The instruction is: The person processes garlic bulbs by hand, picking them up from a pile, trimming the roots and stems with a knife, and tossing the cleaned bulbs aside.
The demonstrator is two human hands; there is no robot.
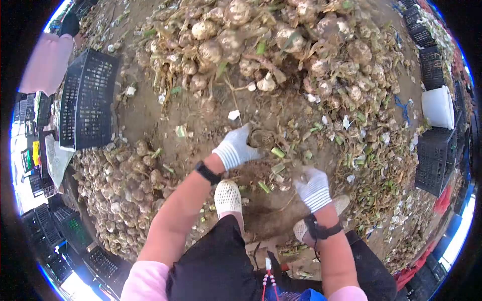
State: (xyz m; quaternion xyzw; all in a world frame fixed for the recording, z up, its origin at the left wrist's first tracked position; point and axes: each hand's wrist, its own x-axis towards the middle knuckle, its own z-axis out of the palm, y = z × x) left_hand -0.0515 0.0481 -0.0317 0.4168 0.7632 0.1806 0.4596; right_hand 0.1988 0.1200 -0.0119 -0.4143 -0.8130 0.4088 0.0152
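My left hand [237, 147], in a white glove with a striped cuff, curls round a dull brown, roundish garlic bulb [262, 137] low over the soil. Its outline is blurred against the ground. To the right, my right hand [313, 188] wears a matching glove. Motion smears its fingers, and anything in them cannot be made out. Cut green stem pieces [277, 152] lie between the two hands. Ahead rises a large heap of garlic bulbs with dry stalks [241, 40]. Another pile, of trimmed bulbs [125, 188], spreads at my left.
A black plastic crate [90, 100] stands at the left, beside a person in a pink top [46, 62]. At the right are a white bucket [438, 108] and a black crate [436, 159]. Stalk and leaf waste [374, 165] covers the ground near my right foot [306, 231].
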